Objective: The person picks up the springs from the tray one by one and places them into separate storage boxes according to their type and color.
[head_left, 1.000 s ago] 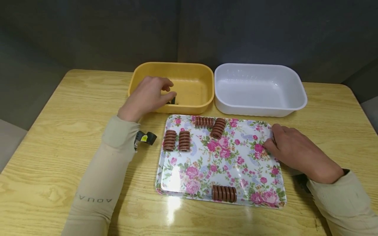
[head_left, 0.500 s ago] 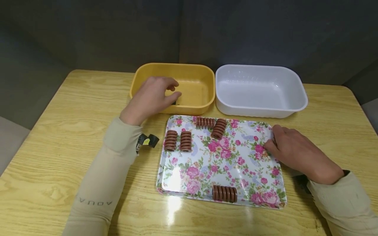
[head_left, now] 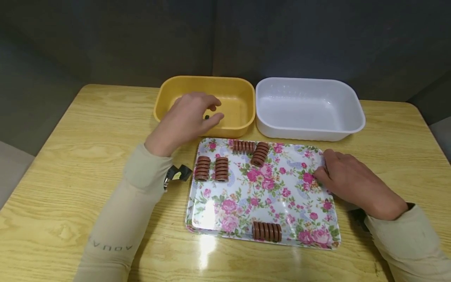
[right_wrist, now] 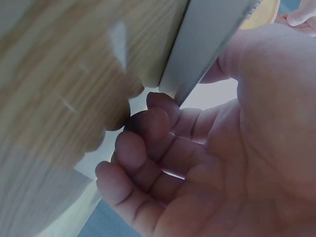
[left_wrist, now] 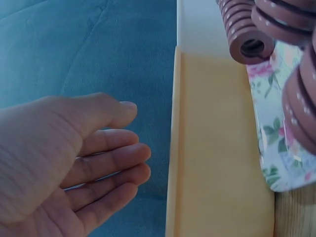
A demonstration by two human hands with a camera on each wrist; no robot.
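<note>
My left hand (head_left: 188, 121) hovers over the yellow bin (head_left: 237, 127), fingers loosely bent and thumb apart, holding nothing. The left wrist view shows the same empty hand (left_wrist: 84, 158) beside the bin's wall. A small dark thing (head_left: 207, 117) shows inside the bin between thumb and fingers. My right hand (head_left: 356, 182) grips the right edge of the floral tray (head_left: 246, 203), thumb on top; the right wrist view shows its fingers (right_wrist: 133, 148) curled below the rim. Several brown ribbed, hollow coils lie on the tray, among them a coil (head_left: 267, 231) at the near edge and a coil (head_left: 221, 169) at left.
A white bin (head_left: 310, 133) stands against the yellow bin's right side, both behind the tray. The wooden table (head_left: 88, 156) carries everything, with a dark wall (head_left: 211, 35) behind it. A dark wrist camera (head_left: 179, 173) sticks out from the left cuff, close to the tray's left edge.
My left hand has drifted a little to the right over the yellow bin, its fingers still apart. The right hand, the tray and the coils stay where they were.
</note>
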